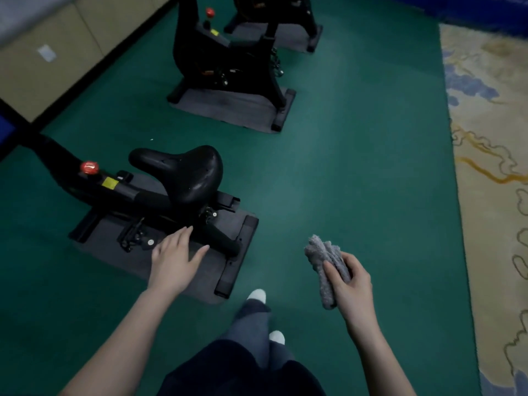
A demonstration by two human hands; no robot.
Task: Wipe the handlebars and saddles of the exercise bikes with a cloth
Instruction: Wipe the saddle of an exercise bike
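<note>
From the head camera, looking down: the right hand (pixel 353 284) has its fingers (pixel 333 271) curled around a bunched grey cloth (pixel 325 261), held in the air over the green floor (pixel 357 167) and well apart from any bike. The left hand (pixel 177 258) is empty, with fingers spread and straight, reaching out low in front of the nearest bike (pixel 114 192), over the dark mat (pixel 183 275) it stands on. Whether it touches anything I cannot tell.

The nearest bike's black saddle (pixel 185 172) sits just above that hand, and a red knob (pixel 89 167) shows on the frame. Its handlebars lie outside the picture. A second bike (pixel 223 61) stands further off, and part of a third (pixel 274 21) lies beyond it — neither shows a saddle or handlebars clearly.

As for progress, the cloth rests on no bike at this moment, and no surface shows a mark that says wiped or unwiped. My guess is that the person is between wipes — the near saddle looks the likeliest next target, with the other bikes to be checked.
</note>
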